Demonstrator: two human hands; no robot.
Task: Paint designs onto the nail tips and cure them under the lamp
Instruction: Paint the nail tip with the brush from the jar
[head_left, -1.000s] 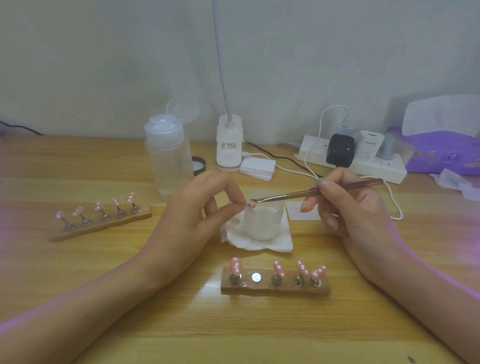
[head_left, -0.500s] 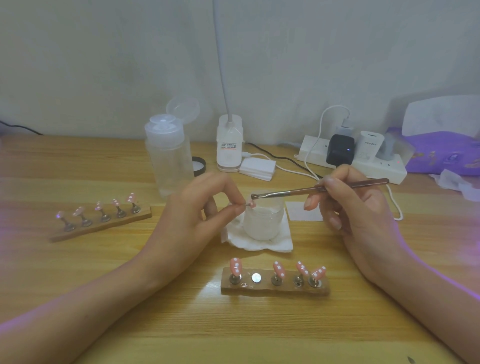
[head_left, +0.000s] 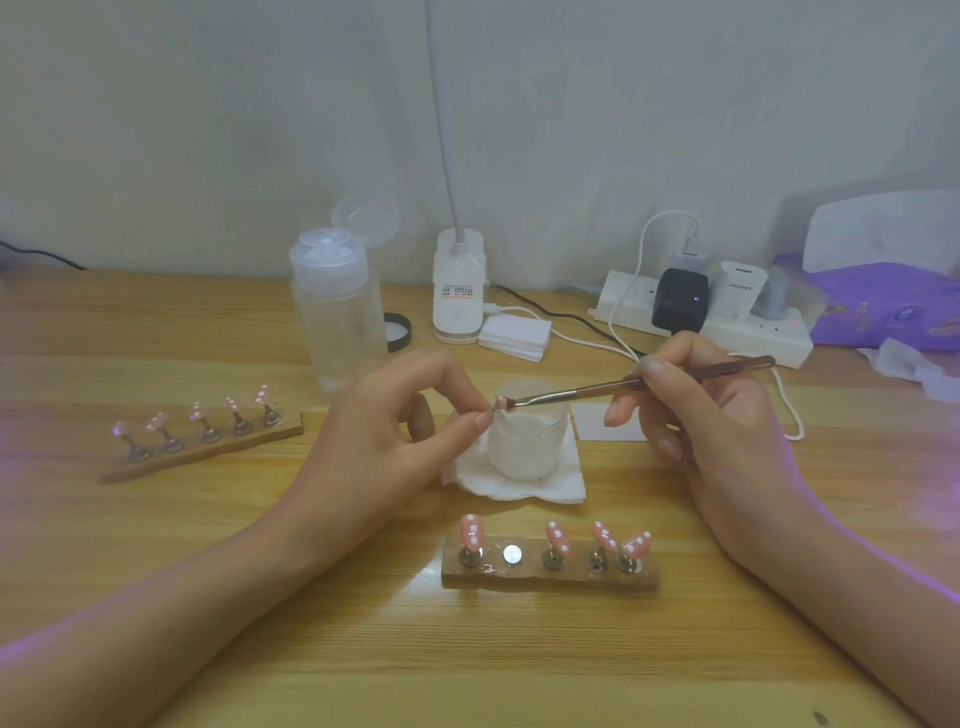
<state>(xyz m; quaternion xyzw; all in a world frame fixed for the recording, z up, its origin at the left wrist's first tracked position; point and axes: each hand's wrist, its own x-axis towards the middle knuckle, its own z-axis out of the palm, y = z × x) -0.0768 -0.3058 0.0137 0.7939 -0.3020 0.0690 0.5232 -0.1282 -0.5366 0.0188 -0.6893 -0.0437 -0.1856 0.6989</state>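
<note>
With the left hand (head_left: 384, 441), pinches one pink nail tip (head_left: 500, 402) between thumb and forefinger, other fingers curled behind. Holds it just above the mouth of a small frosted jar (head_left: 524, 447). With the right hand (head_left: 722, 415), grips a slim brush (head_left: 675, 376) like a pen, thumb and first fingers closed round the handle, bristles laid against the pinched tip.

Jar upright on a folded white tissue (head_left: 519, 486), open-topped, whitish and cloudy. Cannot tell whether that is a filling or only the frosted wall. Just to its right, a white card (head_left: 597, 428) flat on the wooden table (head_left: 260, 649).

Nearest the body, a wooden holder (head_left: 550, 577) with five metal seats. Four carry pink tips dotted white; second from the left, a bare seat (head_left: 512, 554). Well off to the left, a second holder (head_left: 208, 454) with five paler tips on stalks.

Towards the wall, a tall clear bottle (head_left: 337, 322), flip cap open, see-through all the way down, fill level unreadable. Just right of it, a black lid (head_left: 399, 332) lying white side up. Further right, the white lamp base (head_left: 460, 291), a stack of white pads (head_left: 514, 336), a power strip (head_left: 727, 330) loaded with plugs, and a purple pack (head_left: 883, 306).
</note>
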